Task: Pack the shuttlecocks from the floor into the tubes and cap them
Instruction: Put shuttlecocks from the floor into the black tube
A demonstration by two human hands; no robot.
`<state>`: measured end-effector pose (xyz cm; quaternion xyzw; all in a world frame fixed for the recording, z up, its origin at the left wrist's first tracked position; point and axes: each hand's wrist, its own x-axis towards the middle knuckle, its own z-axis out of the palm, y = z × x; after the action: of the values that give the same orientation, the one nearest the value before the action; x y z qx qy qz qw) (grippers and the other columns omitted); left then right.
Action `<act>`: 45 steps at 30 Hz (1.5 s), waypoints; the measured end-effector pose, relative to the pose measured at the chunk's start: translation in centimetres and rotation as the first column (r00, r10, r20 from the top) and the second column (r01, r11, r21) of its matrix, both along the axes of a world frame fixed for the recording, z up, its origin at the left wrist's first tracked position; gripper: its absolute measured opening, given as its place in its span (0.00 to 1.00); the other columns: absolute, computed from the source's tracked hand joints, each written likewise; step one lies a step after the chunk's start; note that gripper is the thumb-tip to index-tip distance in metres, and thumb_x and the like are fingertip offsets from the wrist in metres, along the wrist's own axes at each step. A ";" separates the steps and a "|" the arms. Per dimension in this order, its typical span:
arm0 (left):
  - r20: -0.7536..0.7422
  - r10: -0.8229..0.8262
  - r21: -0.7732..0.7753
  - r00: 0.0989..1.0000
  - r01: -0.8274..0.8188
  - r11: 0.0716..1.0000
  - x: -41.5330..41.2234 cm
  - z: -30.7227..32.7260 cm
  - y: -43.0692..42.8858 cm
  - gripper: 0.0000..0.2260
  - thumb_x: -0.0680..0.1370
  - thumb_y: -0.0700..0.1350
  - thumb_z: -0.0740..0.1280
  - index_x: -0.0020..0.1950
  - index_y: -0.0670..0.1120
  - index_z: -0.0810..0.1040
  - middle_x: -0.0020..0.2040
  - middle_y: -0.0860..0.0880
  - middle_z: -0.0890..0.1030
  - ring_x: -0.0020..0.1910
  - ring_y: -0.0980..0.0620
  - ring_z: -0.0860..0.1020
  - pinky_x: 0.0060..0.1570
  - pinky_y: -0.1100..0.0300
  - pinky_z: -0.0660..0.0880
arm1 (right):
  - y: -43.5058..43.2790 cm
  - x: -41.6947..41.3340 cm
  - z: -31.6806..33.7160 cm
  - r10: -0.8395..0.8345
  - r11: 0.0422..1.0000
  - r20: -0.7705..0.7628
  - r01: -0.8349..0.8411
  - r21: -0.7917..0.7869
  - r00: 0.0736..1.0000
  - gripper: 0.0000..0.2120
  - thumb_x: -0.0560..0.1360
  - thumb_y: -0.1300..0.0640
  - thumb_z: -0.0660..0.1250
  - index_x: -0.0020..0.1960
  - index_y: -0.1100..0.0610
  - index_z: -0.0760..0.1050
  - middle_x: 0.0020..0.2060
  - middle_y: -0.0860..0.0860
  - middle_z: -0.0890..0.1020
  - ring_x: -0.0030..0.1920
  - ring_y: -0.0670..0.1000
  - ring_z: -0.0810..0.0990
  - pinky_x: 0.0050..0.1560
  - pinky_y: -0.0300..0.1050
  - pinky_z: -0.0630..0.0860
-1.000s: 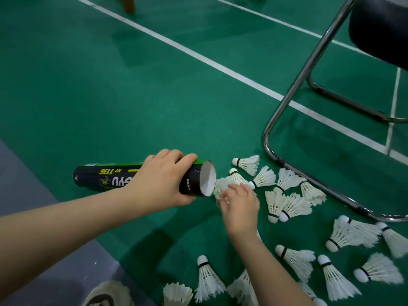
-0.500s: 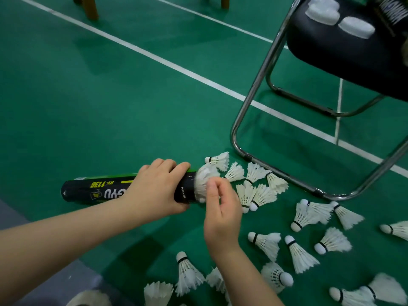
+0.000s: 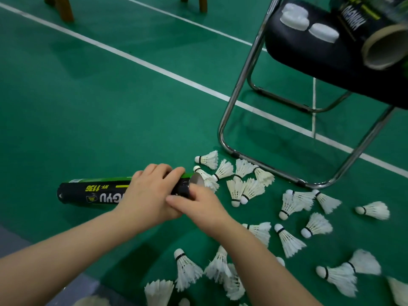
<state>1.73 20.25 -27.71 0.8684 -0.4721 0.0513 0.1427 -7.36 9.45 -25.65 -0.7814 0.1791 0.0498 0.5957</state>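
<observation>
Tube (image 3: 95,193): held sideways, mouth facing right.
Left hand (image 3: 150,195): wrapped round the tube near its mouth.
Right hand (image 3: 203,208): against the mouth, touching the left hand; fingertips hidden, so its grip cannot be told.
Shuttlecocks (image 3: 289,240): scattered on the floor (image 3: 110,96), right and near.
Chair (image 3: 309,51): far right, carrying a second tube (image 3: 375,29) and white caps (image 3: 293,17).

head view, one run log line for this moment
left grip: holds black-and-green cardboard tube | right grip: at tube mouth | white feather shuttlecocks: scattered on green floor
</observation>
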 end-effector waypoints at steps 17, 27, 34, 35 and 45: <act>-0.074 0.191 -0.071 0.979 -0.196 0.978 4.9 1.1 1.5 0.35 0.60 0.64 0.66 0.60 0.45 0.71 0.48 0.43 0.77 0.45 0.40 0.76 0.45 0.48 0.76 | -7.2 4.9 -9.4 -0.060 0.571 -0.169 -0.105 -0.814 0.984 0.22 0.76 0.53 0.60 0.70 0.49 0.64 0.65 0.48 0.72 0.65 0.52 0.67 0.64 0.49 0.66; -0.093 0.161 -0.070 0.983 -0.168 0.983 5.5 0.7 0.6 0.33 0.59 0.62 0.68 0.59 0.47 0.70 0.47 0.45 0.77 0.43 0.41 0.76 0.41 0.51 0.76 | -6.8 7.9 -12.1 0.116 0.384 -0.412 -0.423 -0.821 0.904 0.24 0.75 0.46 0.64 0.68 0.52 0.66 0.73 0.50 0.61 0.75 0.54 0.51 0.71 0.62 0.47; -0.102 0.172 -0.035 0.980 -0.176 0.984 5.6 0.4 0.2 0.33 0.59 0.62 0.68 0.60 0.50 0.67 0.47 0.46 0.76 0.44 0.42 0.76 0.42 0.50 0.76 | -7.3 7.3 -12.0 0.022 0.526 -0.311 -0.276 -0.805 0.950 0.05 0.78 0.54 0.60 0.47 0.52 0.75 0.43 0.49 0.80 0.54 0.53 0.74 0.71 0.53 0.52; -0.100 0.171 -0.029 0.980 -0.175 0.984 5.6 0.3 0.1 0.33 0.59 0.62 0.69 0.60 0.50 0.67 0.47 0.46 0.76 0.44 0.42 0.76 0.42 0.50 0.76 | -7.4 7.0 -11.6 -0.030 0.571 -0.237 -0.178 -0.801 0.971 0.07 0.78 0.52 0.59 0.47 0.52 0.75 0.41 0.48 0.79 0.50 0.51 0.76 0.71 0.51 0.54; -0.075 0.133 0.044 0.988 -0.130 0.991 4.2 -0.4 -0.4 0.34 0.59 0.59 0.75 0.59 0.49 0.67 0.47 0.45 0.77 0.42 0.41 0.76 0.40 0.49 0.76 | -6.1 2.3 -7.2 -0.649 0.649 0.406 0.746 -0.145 0.643 0.12 0.80 0.52 0.58 0.38 0.43 0.70 0.28 0.43 0.71 0.30 0.41 0.67 0.34 0.40 0.68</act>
<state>5.88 19.85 -28.08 0.9015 -0.4090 0.0176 0.1402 -5.04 3.37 -32.83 -0.7266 0.3769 -0.3408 0.4626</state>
